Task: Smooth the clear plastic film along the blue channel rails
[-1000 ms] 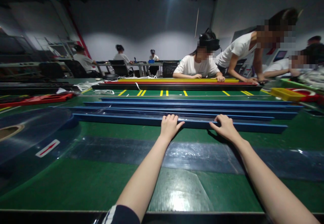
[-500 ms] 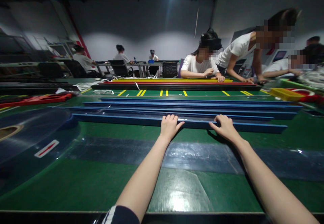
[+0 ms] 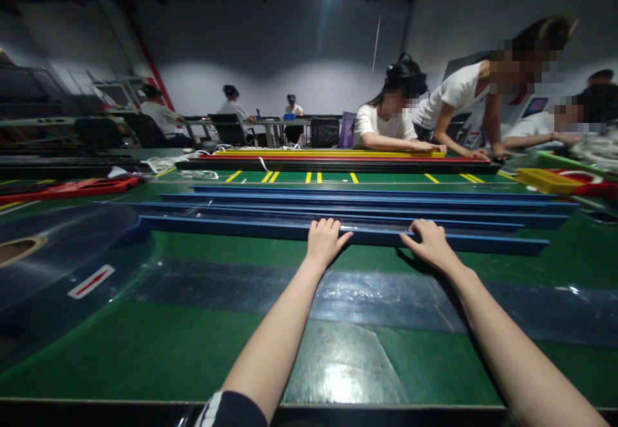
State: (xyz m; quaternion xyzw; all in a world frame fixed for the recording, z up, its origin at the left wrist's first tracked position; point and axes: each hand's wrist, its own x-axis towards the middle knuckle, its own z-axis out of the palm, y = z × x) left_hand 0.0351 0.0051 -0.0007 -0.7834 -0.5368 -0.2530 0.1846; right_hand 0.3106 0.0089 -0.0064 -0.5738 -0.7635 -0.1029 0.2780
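A long blue plastic channel strip [image 3: 232, 228] lies nearest me among several blue strips [image 3: 367, 201] running across the green table. My left hand [image 3: 324, 240] grips its near wall around the middle, fingers curled over the top edge and the thumb pointing right. Further right along the same wall, my right hand [image 3: 429, 243] holds it too, fingers over the edge and thumb pointing left. The fingertips of both hands are partly hidden behind the wall. Between my forearms and beyond them, a flat clear plastic band [image 3: 367, 295] stretches across the table.
At the left lies a large roll of clear plastic [image 3: 72, 224] with a red-arrow label. Yellow, red and black strips [image 3: 338, 161] lie farther back, near a co-worker's arms [image 3: 391, 142]. A yellow tray [image 3: 545, 180] stands at the right, a red tool-like piece [image 3: 87, 189] at the left.
My hands and the blue strips look unmoved. Across the table, the seated co-worker has shifted right and lowered a raised hand to the yellow strip.
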